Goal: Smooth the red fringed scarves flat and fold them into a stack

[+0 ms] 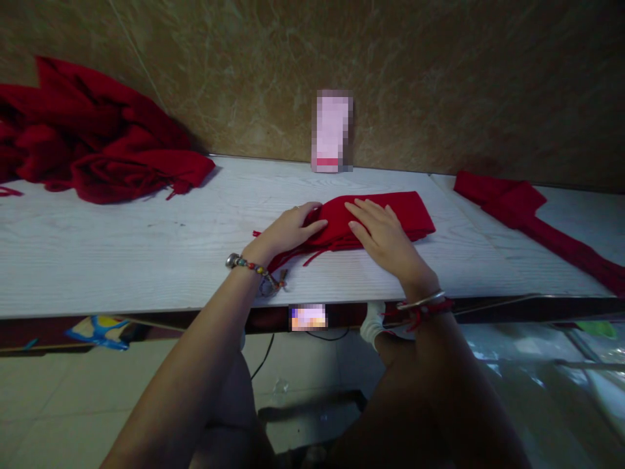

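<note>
A red scarf (413,212) lies folded into a long flat bundle on the white wood-grain table. Loose fringe strands stick out at its left end and along its near edge. My right hand (383,238) rests palm down on the middle of the bundle, fingers stretched out. At the left end, my left hand (293,228) touches the cloth, its thumb and forefinger apart; the other fingers are mostly hidden. Neither hand lifts the fabric.
A heap of crumpled red cloth (122,143) lies at the far left. Another red strip of cloth (527,221) stretches along the right side. A blurred pink object (332,130) leans on the marbled wall. Below the table's front edge is a blue-and-yellow packet (100,331).
</note>
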Motion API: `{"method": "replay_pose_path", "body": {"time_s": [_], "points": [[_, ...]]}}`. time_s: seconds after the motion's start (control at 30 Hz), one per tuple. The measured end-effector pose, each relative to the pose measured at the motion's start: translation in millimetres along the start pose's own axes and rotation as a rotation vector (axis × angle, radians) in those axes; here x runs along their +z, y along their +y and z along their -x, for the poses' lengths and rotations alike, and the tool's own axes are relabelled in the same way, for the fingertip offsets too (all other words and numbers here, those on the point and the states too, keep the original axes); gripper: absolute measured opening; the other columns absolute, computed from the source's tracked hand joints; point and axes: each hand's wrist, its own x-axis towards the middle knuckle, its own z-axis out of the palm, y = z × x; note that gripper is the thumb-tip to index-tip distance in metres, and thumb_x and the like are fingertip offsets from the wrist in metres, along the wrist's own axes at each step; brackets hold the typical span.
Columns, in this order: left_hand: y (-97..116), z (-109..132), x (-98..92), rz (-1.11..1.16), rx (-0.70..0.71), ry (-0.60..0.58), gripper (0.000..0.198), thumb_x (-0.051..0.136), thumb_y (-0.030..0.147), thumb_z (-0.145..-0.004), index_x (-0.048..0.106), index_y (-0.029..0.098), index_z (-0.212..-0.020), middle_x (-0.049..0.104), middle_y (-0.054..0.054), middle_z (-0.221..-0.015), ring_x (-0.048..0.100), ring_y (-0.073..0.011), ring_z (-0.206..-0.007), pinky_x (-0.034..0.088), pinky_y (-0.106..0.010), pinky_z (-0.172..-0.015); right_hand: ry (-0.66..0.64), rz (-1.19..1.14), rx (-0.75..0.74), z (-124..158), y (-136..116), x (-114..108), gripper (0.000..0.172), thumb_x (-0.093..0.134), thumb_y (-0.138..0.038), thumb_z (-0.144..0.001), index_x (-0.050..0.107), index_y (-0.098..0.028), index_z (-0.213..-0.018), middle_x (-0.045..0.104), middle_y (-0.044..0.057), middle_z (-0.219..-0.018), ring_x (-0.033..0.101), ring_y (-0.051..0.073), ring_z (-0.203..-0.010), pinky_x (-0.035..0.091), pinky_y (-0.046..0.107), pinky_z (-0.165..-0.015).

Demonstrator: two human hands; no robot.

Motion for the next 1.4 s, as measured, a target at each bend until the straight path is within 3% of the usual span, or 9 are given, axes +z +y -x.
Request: {"method": "replay_pose_path", "body": {"time_s": [0.2,0.37,0.5,0.6,0.7,0.93,1.13,1.3,1.4], "points": [[6.0,0.2,-1.5,0.136,-0.007,-0.039,0.049,0.06,0.024,-0.08,0.05,0.012,-0.126,0.061,-0.012,-0.123,0.058,-0.0199,-0.108,0.042,-0.036,-0.098,-0.07,-0.017,-0.034,1.8,11.4,1.7,0.043,0.036,-0.023,-0.092,0.053,-0.024,-0.132,0.051,0.007,-0.141,0.04,0.025,-0.133,0.026,0.058,-0.11],[9.8,12.6,-15.9,0.385,0.092,-0.073,0.046,0.064,0.027,-0.076,0.054,0.015,-0.12,0.063,-0.009,-0.117,0.06,-0.0182,-0.102,0.048,-0.033,-0.09,-0.061,-0.17,-0.111,5.5,35.6,-7.3,0.04,0.043,-0.015,-0.086,0.064,-0.03,-0.117,0.062,0.001,-0.128,0.049,0.02,-0.126,0.03,0.055,-0.11],[3.3,16.2,-20.9,0.295,-0.071,-0.039,0.047,0.064,0.028,-0.076,0.055,0.015,-0.12,0.066,-0.009,-0.103,0.063,-0.017,-0.086,0.052,-0.032,-0.078,-0.022,-0.217,-0.116,6.7,40.5,-11.3,0.034,0.045,-0.017,-0.086,0.068,-0.027,-0.11,0.068,0.002,-0.118,0.055,0.02,-0.12,0.036,0.052,-0.107],[-3.9,14.5,-17.4,0.167,-0.169,-0.067,0.049,0.063,0.029,-0.076,0.054,0.014,-0.122,0.068,-0.01,-0.104,0.064,-0.0173,-0.084,0.051,-0.032,-0.077,0.01,-0.18,-0.102,6.0,32.6,-11.9,0.034,0.045,-0.018,-0.087,0.068,-0.026,-0.11,0.068,0.003,-0.119,0.057,0.021,-0.118,0.037,0.052,-0.107],[-5.1,12.4,-13.0,0.127,-0.115,-0.168,0.043,0.063,0.029,-0.075,0.059,0.016,-0.115,0.069,-0.01,-0.107,0.064,-0.0184,-0.089,0.05,-0.032,-0.08,0.032,-0.149,-0.134,6.1,18.1,-13.7,0.034,0.046,-0.018,-0.087,0.068,-0.026,-0.111,0.066,0.003,-0.121,0.055,0.022,-0.121,0.037,0.052,-0.107],[-1.3,11.5,-16.5,0.171,-0.157,-0.202,0.021,0.058,0.032,-0.074,0.066,0.014,-0.08,0.068,-0.004,-0.073,0.059,-0.0156,-0.065,0.044,-0.028,-0.063,-0.11,-0.006,-0.431,13.2,-19.4,-8.5,0.035,0.057,-0.014,-0.081,0.066,-0.02,-0.114,0.058,0.01,-0.132,0.041,0.026,-0.132,0.031,0.054,-0.11],[-0.8,19.0,-23.3,0.211,-0.239,-0.203,0.021,0.055,0.034,-0.076,0.06,0.017,-0.066,0.06,0.0,-0.06,0.052,-0.0138,-0.057,0.04,-0.027,-0.056,-0.07,0.106,-0.442,18.5,-33.6,9.0,0.035,0.051,-0.004,-0.083,0.068,-0.018,-0.11,0.066,0.011,-0.117,0.049,0.023,-0.124,0.03,0.053,-0.111],[1.3,24.9,-26.2,0.472,-0.267,-0.245,0.019,0.047,0.032,-0.082,0.057,0.017,-0.076,0.065,-0.004,-0.07,0.056,-0.0146,-0.06,0.044,-0.028,-0.054,-0.041,0.074,-0.479,19.3,-43.1,9.3,0.032,0.058,-0.015,-0.084,0.065,-0.018,-0.115,0.066,0.01,-0.111,0.053,0.024,-0.115,0.033,0.051,-0.11],[1.0,25.4,-26.5,0.461,-0.302,-0.21,0.015,0.047,0.029,-0.082,0.056,0.017,-0.081,0.066,-0.006,-0.074,0.059,-0.0155,-0.063,0.047,-0.028,-0.054,-0.013,0.11,-0.492,19.5,-49.4,8.0,0.034,0.053,-0.016,-0.087,0.062,-0.02,-0.12,0.065,0.008,-0.115,0.053,0.022,-0.116,0.034,0.05,-0.11]]}}
